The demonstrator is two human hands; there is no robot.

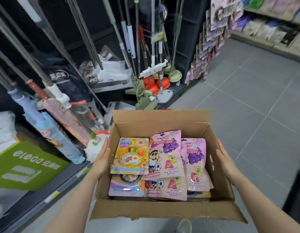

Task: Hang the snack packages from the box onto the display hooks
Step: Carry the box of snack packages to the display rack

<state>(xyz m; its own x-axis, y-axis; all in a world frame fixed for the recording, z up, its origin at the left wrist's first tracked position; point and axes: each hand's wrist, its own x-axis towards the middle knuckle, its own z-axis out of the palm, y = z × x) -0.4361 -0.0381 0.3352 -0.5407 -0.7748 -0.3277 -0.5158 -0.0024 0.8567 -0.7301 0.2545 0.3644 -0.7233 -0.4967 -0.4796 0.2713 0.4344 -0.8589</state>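
Note:
An open cardboard box [164,211] is held up in front of me, flaps spread. My left hand [102,158] presses flat against its left wall and my right hand [225,160] against its right wall. Inside lie several snack packages: a yellow blister card [130,156] on top at the left, pink grape pouches [166,155] in the middle and another pink pouch [195,163] at the right, with more beneath. A display rack with hanging packages [211,41] stands ahead to the right; its hooks are too blurred to make out.
Mops, brooms and plungers [152,78] lean on a dark shelf unit at the left and ahead. A green carton [26,167] sits on the low shelf at the left. Grey tiled floor [256,91] stretches right toward shelves of goods [280,26].

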